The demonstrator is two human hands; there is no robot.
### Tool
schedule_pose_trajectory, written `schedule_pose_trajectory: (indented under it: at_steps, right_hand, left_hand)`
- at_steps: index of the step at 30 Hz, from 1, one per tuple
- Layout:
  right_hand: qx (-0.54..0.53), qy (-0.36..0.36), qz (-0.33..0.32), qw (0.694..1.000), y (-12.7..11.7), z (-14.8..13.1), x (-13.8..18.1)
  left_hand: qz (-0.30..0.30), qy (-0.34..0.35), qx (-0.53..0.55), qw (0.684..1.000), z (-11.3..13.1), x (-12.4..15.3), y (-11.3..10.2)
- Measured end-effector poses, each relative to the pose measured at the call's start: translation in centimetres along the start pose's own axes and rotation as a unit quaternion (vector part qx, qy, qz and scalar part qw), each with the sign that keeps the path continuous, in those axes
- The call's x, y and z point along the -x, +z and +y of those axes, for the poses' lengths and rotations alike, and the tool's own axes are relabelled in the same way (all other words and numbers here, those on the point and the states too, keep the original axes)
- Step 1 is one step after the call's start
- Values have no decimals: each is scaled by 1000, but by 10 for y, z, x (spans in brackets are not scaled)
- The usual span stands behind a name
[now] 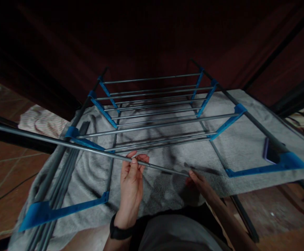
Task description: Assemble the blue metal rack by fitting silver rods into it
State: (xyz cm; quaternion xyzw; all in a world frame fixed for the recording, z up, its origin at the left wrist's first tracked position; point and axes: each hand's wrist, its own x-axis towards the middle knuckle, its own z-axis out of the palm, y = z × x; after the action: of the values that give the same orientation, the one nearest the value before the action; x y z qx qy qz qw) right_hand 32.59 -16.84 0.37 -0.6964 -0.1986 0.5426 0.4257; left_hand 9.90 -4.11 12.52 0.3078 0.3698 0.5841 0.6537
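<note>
A long thin grey metal tube [94, 150] slants across in front of me, its left end raised. My left hand [133, 169] pinches it near the middle between thumb and fingers, a black band on that wrist. At the tube's right end, my right hand [195, 179] grips the tip, its fingers partly in shadow. Beyond the hands stands a rack of grey side poles [261, 129] and blue plastic brackets [225, 126], with several grey crossbars [162, 122] joining the two sides. The nearest brackets, left [70, 211] and right [269, 169], have no crossbar between them.
A grey fleece blanket [167, 177] covers the surface below the rack. Several loose grey tubes [62, 181] lie along its left side. A phone [271, 151] rests at the right by the side pole. A striped cloth [43, 120] lies at the left, above a tiled floor [7, 167].
</note>
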Motion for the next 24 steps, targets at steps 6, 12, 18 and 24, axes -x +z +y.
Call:
schedule_pose_trajectory:
  at_steps: [6,12,18,24]
  right_hand:
    - [-24,-74,-27,997,4,-3,5]
    - [4,-107,-39,994,8,3,9]
    - [31,-117,-71,990,11,3,10]
    - [46,-111,-95,988,21,-5,13]
  left_hand:
    - [-9,28,-15,999,5,-5,-4]
    - [-7,31,-19,999,6,-5,-5]
    - [-11,-13,-46,999,-3,8,5]
    - [-30,-28,-73,997,-16,19,11]
